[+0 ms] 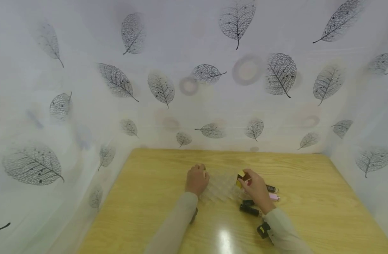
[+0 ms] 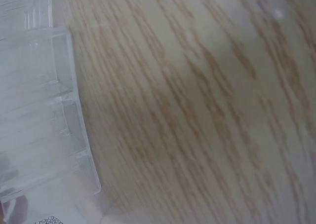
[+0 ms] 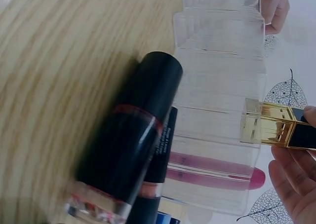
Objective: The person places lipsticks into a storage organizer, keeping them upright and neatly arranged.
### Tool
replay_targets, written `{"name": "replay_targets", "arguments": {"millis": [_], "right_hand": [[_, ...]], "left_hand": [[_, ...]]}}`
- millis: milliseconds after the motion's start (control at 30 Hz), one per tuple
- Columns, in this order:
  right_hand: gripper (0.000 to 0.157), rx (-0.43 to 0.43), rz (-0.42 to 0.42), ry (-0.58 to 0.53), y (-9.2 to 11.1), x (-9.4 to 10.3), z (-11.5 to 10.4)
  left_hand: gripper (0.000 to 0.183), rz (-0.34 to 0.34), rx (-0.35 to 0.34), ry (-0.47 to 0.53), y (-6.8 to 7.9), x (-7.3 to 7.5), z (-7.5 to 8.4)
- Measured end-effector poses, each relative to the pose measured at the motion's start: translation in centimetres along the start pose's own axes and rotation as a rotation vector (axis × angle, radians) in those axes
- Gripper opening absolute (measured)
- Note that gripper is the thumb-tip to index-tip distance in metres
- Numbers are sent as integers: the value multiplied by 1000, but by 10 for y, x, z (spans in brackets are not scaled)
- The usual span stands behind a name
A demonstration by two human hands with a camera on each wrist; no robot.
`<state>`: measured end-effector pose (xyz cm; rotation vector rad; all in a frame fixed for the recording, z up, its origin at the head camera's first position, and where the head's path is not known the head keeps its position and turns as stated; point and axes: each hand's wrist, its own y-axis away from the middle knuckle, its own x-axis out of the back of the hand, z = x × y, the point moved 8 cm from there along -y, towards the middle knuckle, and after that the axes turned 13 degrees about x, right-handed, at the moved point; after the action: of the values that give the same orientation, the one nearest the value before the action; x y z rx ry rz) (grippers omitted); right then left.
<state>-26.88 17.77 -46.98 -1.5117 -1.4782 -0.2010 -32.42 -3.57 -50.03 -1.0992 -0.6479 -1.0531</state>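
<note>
At nine o'clock on the wood-grained, pale yellow bench, the left hand touched the left end of a clear plastic organiser divided into compartments; whether its fingers gripped that end, I could not tell. Toward the organiser's three o'clock end, a square-sided gold and black lipstick tube was at the rim, its end overlapping the clear wall; how far inside it reached was unclear. Just beside it, a magenta tube stood in a compartment, its rounded tip above the rim. At four o'clock, two black cylindrical tubes lay on the bench. The right hand pinched the gold and black tube between thumb and fingers. Beyond it, between three and four o'clock, lay another black tube and a pale pink tube.
</note>
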Motion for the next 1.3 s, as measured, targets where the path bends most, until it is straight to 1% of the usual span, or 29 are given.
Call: {"name": "replay_targets", "arguments": {"millis": [133,233,333,467,667,800,900,1000,1167,1300], "right_hand": [[39,0,-35,45,3,-6,1],[38,19,-52,80,4,-9,-1],[37,27,-75,97,5,-13,-2],[36,11,-130,110,4,-17,-2],[25,4,-201,140,2,-19,-7],[22,-1,-236,162,1,-20,-9],[26,13,-233,174,-1,-20,-12],[29,36,-213,194,-2,-19,-15],[28,57,-178,188,-2,-15,-18],[28,67,-168,198,-1,-12,-19]], "left_hand": [[18,-7,-5,-19,0,-2,0],[17,-1,-13,-33,0,-4,0],[17,2,-12,-41,0,-2,0],[16,2,-5,-45,1,2,2],[17,-8,1,-62,0,2,2],[17,-16,1,-66,0,-1,2],[17,-18,3,-60,-1,-2,1],[17,-15,4,-57,0,-2,1],[18,-16,4,-58,1,0,2],[18,-18,7,-52,1,0,2]]}}
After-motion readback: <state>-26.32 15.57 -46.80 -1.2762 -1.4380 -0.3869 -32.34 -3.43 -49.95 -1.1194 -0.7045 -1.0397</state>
